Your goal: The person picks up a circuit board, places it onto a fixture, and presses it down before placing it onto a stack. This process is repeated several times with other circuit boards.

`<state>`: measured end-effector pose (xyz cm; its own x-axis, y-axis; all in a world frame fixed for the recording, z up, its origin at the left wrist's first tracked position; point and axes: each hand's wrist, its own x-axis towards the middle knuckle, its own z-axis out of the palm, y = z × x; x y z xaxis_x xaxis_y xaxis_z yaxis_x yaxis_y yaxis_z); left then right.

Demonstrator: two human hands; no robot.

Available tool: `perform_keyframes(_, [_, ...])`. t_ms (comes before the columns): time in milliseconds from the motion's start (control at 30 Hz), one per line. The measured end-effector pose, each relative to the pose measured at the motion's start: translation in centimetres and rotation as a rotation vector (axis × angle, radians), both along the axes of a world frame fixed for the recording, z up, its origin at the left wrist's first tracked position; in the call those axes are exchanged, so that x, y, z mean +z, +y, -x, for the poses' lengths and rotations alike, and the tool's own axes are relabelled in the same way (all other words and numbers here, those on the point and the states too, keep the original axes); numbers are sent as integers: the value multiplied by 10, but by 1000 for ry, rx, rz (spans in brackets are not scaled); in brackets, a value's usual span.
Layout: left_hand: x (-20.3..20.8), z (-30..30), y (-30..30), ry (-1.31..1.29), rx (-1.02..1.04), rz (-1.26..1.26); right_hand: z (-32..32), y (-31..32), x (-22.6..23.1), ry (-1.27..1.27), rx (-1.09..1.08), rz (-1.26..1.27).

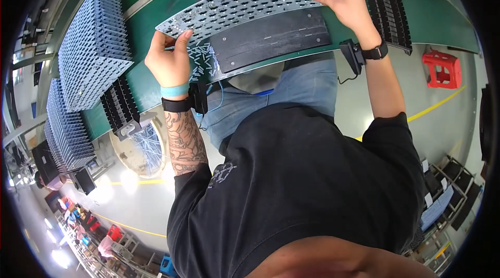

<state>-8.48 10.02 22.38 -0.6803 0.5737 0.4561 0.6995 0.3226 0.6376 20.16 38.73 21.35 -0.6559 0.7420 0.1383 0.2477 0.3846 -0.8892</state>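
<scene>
I am holding one long grey board [250,3] above the far part of the green worktop [141,43], mostly beyond the near black slab [273,38]. My left hand [167,63] is grasping its left end and my right hand [351,8] its right end, the fingers of each closing around the edge. I am not able to tell whether the underside is touching anything. With so long a span, I am judging that good handling means supporting both ends evenly, avoiding twist, pressing only the margins, and staying clear of the loose pale-blue pieces [201,62] beside my left hand.
</scene>
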Motion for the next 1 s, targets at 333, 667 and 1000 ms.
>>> perform_keyframes(333, [2,7,-3,67,16,90,4,-3,27,-175,30,-172])
perform_keyframes(667, [-2,24,20,87,111,148,106,-42,85,-422,314,-879])
perform_keyframes(1000, [-21,24,-16,-199,-93,342,138,-21,100,-583,383,-240])
